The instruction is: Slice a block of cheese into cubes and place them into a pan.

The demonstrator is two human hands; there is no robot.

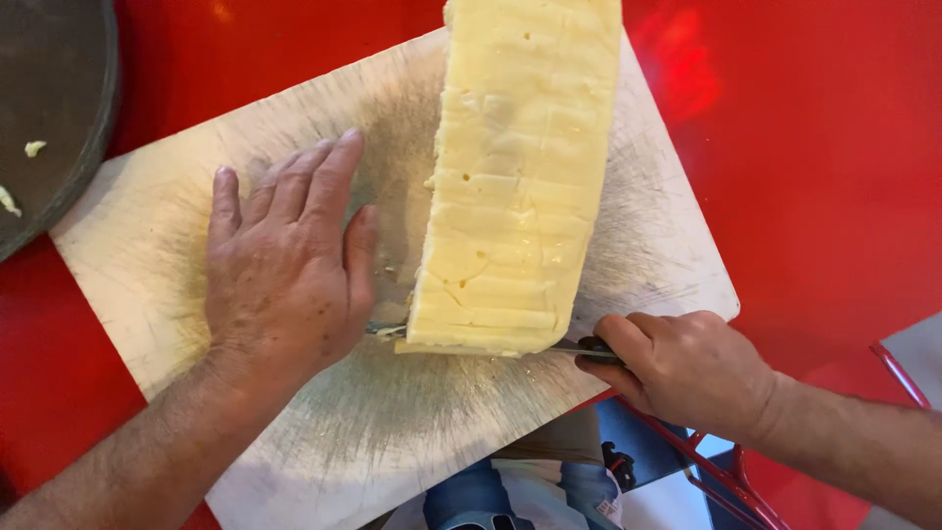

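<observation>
The cheese block [515, 186] lies between the hands: the left hand [285, 265] presses flat on the knife [579, 347] tip, the right hand [687, 368] grips its handle.

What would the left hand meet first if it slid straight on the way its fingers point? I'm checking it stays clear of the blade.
Probably only bare cutting board: the left hand points up-right, alongside the cheese block, though its thumb already lies close beside it.

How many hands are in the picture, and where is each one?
2. The left hand lies flat on the cutting board, beside the pale yellow cheese block. The right hand grips the dark knife handle at the board's near edge.
</observation>
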